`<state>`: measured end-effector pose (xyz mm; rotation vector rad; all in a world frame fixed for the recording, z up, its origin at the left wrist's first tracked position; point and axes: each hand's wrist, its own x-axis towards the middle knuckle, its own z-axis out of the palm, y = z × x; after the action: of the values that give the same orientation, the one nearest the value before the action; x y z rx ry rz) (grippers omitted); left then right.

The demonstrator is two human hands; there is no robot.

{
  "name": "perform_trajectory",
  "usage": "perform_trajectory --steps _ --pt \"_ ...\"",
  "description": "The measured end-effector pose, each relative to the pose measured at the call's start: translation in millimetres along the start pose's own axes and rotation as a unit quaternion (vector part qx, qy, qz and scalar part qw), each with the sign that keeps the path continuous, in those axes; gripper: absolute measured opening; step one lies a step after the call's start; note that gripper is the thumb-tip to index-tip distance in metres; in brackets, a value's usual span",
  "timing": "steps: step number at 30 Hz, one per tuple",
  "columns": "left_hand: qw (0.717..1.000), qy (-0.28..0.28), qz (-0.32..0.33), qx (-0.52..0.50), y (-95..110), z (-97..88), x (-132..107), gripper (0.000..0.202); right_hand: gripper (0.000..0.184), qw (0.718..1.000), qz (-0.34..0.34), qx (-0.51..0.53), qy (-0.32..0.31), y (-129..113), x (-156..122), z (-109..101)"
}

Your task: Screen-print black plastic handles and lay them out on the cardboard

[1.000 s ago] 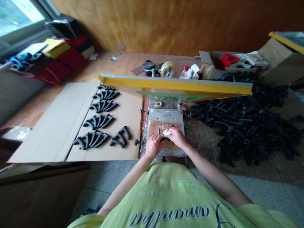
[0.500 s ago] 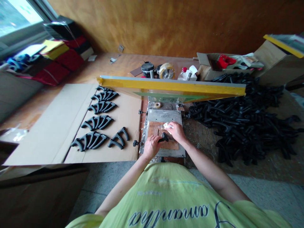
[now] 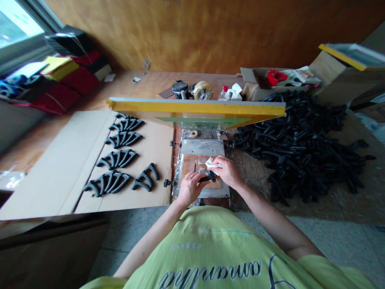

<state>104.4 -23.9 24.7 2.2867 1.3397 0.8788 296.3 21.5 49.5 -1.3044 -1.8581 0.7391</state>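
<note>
My left hand [image 3: 190, 187] is closed around one end of a curved black plastic handle [image 3: 211, 176], just above the wooden block [image 3: 188, 162] on the metal plate [image 3: 204, 146]. Between the fingers of my right hand [image 3: 227, 170] is a crumpled white cloth [image 3: 212, 163], right beside the handle; whether it touches the handle I cannot tell. Over the far end of the plate stands a raised frame with yellow edges [image 3: 195, 107]. Similar black handles [image 3: 110, 184] lie in fanned rows on the cardboard sheet [image 3: 64, 160] to the left.
A big heap of black handles [image 3: 294, 148] covers the table on the right. Behind the frame are a dark jar [image 3: 179, 89], a tape roll [image 3: 202, 91] and a red-capped bottle [image 3: 223, 93]. An open carton [image 3: 255, 83] stands behind the heap. Black knobs [image 3: 167, 183] stick out beside the plate.
The cloth in my right hand has come closer to the black handle, which is turned differently in my left hand. The whole view has shifted slightly.
</note>
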Motion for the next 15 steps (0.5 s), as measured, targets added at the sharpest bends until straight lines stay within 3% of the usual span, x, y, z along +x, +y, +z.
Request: perform_trajectory --steps 3,9,12,15 --pt "1.0 0.0 0.016 0.002 7.3 -1.4 2.2 0.019 0.015 0.999 -0.011 -0.024 -0.023 -3.4 -2.8 -3.1" --pt "1.0 -0.012 0.006 0.012 19.6 -1.0 8.1 0.021 0.017 0.995 0.078 -0.027 0.049 6.2 1.0 -23.8" --pt "0.999 -0.021 -0.002 0.024 23.7 1.0 11.8 0.022 0.016 0.998 0.053 -0.003 0.028 1.8 -8.7 -31.0" --pt "0.999 -0.019 0.028 0.02 28.6 4.5 13.8 0.024 0.013 1.0 0.021 -0.009 -0.015 -2.4 -13.8 -30.5"
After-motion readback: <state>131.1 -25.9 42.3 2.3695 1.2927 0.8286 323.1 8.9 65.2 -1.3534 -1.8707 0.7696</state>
